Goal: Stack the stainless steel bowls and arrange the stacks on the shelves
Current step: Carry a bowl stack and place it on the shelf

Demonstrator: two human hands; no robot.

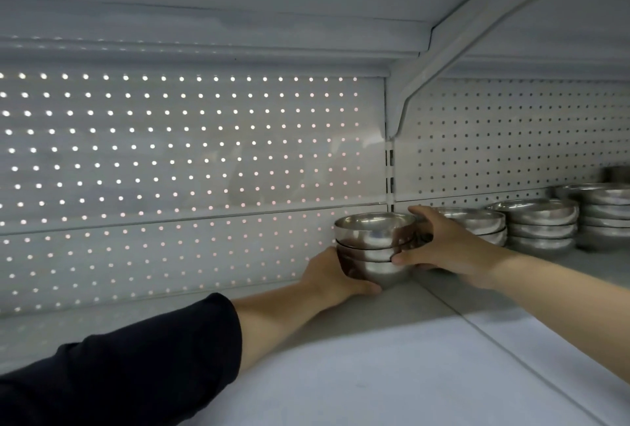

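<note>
Both hands are gripping a stack (373,248) of three nested steel bowls near the back of the shelf (341,357), close to the pegboard (170,152) and in front of the slotted upright (389,173). Whether the stack's base is touching the shelf cannot be told.

The left hand (332,274) is cupping the lower left side of the stack, thumb curled under the bottom bowl; its other fingers are hidden behind the stack. A dark sleeve (136,357) is covering the left forearm.

The right hand (446,243) is clasping the right side. Its thumb is pressing against the seam between the lower bowls, and its fingers are curling round the far side of the rim.

Further stacks are sitting to the right along the same shelf: one (484,222) just behind the right hand, a second (542,224) beside it, and a third (603,214) at the frame edge.
</note>
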